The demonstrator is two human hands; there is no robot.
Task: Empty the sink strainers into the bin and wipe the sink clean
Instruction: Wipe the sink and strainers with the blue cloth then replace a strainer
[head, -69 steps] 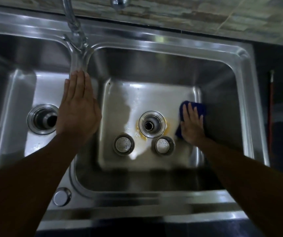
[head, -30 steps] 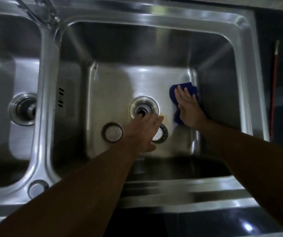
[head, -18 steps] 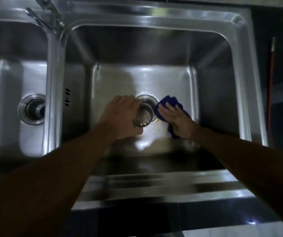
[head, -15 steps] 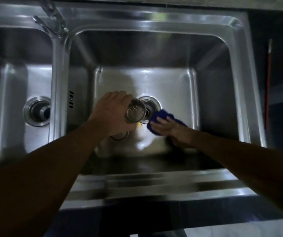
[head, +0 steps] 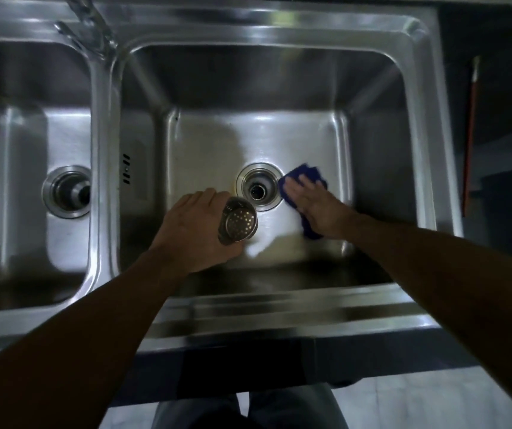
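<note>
right now the left hand is over the right basin of a double stainless steel sink, its grip clamped round a small round perforated steel strainer basket. the basket is tipped so that its hole-studded bottom faces the camera, held up off the basin floor and just near-left of the open round steel drain. the right hand lies on a crumpled dark blue cloth, fingers straight and close together, so its grip is apart, palm pressing the cloth against the basin floor just beside the drain's right edge. blue shows beyond the fingertips and again under the wrist. a faint yellowish stain sits at the drain's left rim. in the left basin a second round steel drain lies open. a row of short black overflow slots marks the right basin's left wall, and a blurred chrome tap rises at the far end of the ridge between the basins. on the dark surface to the right of the sink lies a thin red stick.
</note>
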